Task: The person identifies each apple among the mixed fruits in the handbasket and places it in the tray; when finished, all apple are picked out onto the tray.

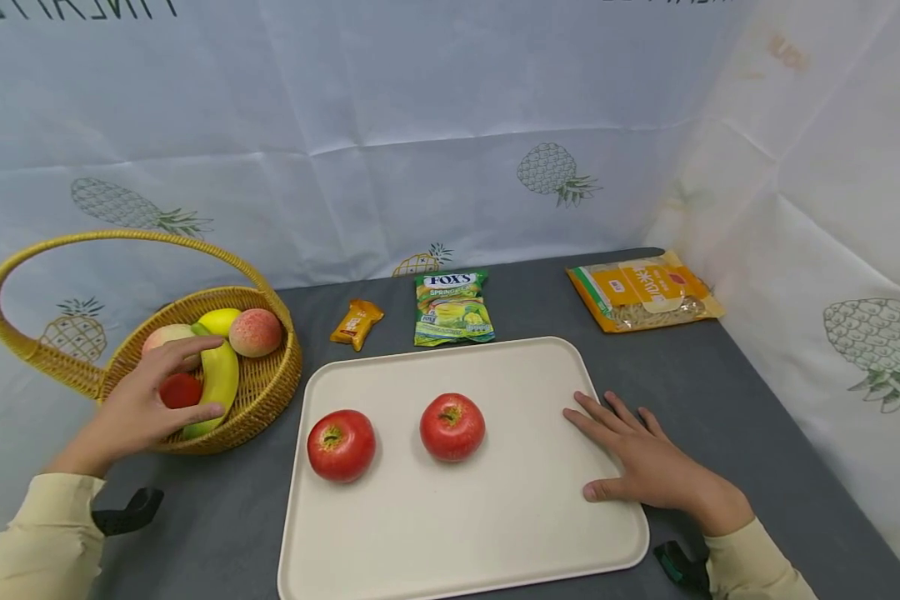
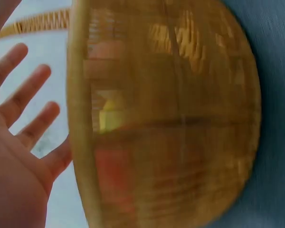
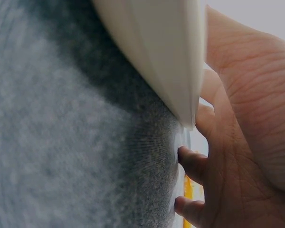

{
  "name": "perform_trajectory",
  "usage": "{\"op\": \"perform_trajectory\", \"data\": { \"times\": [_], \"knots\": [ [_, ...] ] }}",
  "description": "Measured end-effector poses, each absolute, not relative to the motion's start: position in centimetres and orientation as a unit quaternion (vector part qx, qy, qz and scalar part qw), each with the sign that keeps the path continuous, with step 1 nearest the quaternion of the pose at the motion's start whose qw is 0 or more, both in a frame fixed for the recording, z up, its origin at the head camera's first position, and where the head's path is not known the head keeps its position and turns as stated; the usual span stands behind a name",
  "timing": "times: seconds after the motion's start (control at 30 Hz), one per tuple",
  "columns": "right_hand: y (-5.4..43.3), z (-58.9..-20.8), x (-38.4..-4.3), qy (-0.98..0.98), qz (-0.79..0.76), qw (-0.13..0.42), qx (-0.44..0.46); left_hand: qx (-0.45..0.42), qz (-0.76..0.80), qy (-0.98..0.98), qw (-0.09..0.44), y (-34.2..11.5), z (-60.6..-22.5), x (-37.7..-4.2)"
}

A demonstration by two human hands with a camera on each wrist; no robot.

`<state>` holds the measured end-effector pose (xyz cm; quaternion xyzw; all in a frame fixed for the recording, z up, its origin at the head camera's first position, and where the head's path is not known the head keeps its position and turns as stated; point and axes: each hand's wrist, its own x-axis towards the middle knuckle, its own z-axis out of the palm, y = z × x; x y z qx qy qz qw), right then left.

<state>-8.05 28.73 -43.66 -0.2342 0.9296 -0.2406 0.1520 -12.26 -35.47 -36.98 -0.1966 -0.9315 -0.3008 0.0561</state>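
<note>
My left hand (image 1: 137, 412) hovers over the near-left side of a yellow wicker basket (image 1: 273, 404), thumb and fingers spread apart around a banana (image 1: 223, 375); contact with it is unclear. Also in the basket are a lemon (image 1: 217, 320), a peach (image 1: 256, 332), a second peach-coloured fruit (image 1: 163, 336) and a red fruit (image 1: 180, 391), partly hidden by the hand. In the left wrist view the wicker wall is blurred beside the outstretched fingers. My right hand (image 1: 648, 462) rests with spread fingers on the right edge of a cream tray (image 1: 450, 533). Two red apples (image 1: 341, 446) (image 1: 452, 427) sit on the tray.
Behind the tray lie a small orange wrapped snack (image 1: 357, 323) and a green FOX'S candy bag (image 1: 453, 310). An orange food packet (image 1: 647, 292) lies at the back right. The basket's tall handle (image 1: 131, 236) arches up at the left. White pineapple-print cloth walls the grey table.
</note>
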Motion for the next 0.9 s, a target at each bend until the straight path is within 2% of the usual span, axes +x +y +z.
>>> {"op": "perform_trajectory", "data": {
  "times": [0.17, 0.57, 0.7, 0.9],
  "knots": [
    [28.8, -43.8, -8.0, 0.93, -0.241, 0.151, -0.233, -0.15, -0.276, -0.949, 0.031, -37.8, -37.1, -11.9],
    [29.0, -44.0, -7.9, 0.93, -0.243, 0.148, -0.233, -0.175, -0.245, -0.954, 0.003, -40.4, -38.4, -12.6],
    [29.0, -43.9, -7.9, 0.931, -0.242, 0.15, -0.231, -0.177, -0.209, -0.962, 0.01, -41.0, -38.4, -13.0],
    [28.9, -43.7, -7.9, 0.928, -0.248, 0.149, -0.234, -0.182, -0.167, -0.969, -0.007, -41.5, -37.9, -13.1]
  ]
}}
